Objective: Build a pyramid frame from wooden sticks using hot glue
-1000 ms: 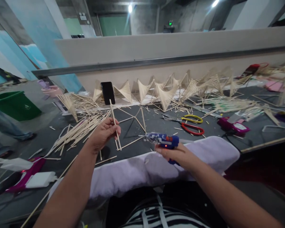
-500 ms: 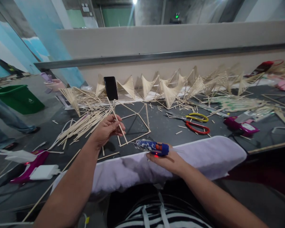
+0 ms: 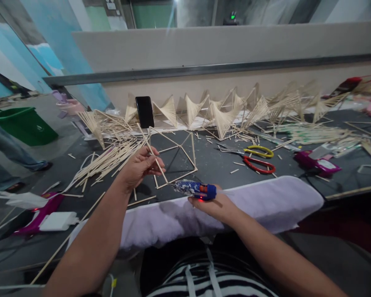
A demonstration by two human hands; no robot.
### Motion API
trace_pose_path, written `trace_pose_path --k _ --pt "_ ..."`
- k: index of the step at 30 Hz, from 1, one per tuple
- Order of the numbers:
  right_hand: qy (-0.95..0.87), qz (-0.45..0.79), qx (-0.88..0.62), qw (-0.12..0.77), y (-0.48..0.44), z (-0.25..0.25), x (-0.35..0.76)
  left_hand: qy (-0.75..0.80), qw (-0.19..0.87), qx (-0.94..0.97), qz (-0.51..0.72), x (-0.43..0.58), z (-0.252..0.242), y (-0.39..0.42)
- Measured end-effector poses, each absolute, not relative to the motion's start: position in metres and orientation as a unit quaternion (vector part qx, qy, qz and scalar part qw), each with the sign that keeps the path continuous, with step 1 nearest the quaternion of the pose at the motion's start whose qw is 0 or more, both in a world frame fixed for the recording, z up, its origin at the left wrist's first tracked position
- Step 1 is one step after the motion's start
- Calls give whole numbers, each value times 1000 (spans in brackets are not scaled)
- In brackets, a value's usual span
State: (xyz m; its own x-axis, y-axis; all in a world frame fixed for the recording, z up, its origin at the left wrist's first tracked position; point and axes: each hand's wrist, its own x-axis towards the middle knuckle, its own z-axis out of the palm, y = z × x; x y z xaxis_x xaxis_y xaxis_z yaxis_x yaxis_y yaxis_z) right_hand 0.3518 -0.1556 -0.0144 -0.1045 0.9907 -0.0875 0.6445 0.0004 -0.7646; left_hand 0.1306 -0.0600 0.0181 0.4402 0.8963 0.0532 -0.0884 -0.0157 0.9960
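Observation:
Pinched in my left hand (image 3: pixel 142 165) is a thin wooden stick (image 3: pixel 156 161), slanting down toward me. In my right hand (image 3: pixel 218 208) I grip a blue hot glue gun (image 3: pixel 193 189) with a red light on; its body is smeared with whitish glue. The gun's nozzle is at the stick's lower end, touching or nearly so. Just beyond both hands a frame of joined wooden sticks (image 3: pixel 188 167) stands on the dark table (image 3: pixel 216 165); my left hand hides part of its left side.
Loose sticks (image 3: pixel 111 163) are heaped to the left. Scissors (image 3: pixel 256 159) with red and yellow handles lie right of the frame. A phone (image 3: pixel 144 112) leans upright behind, beside a row of fanned stick models (image 3: pixel 224 119). A lilac cloth (image 3: pixel 250 202) covers the near edge.
The glue gun has shifted slightly left, bringing its nozzle closer to the lower end of the stick. The view has tilted a little; both hands keep their hold.

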Motion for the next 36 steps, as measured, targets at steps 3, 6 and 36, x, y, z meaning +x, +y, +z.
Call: trace_pose_path --k 3,6,36 --pt "-660 328 -633 238 -154 -19 352 342 615 587 402 131 19 -60" --pt "-660 327 -633 241 -152 -26 353 339 615 588 403 130 19 -60" --pt "-717 297 -583 239 -156 -23 358 336 611 597 398 128 19 -60"
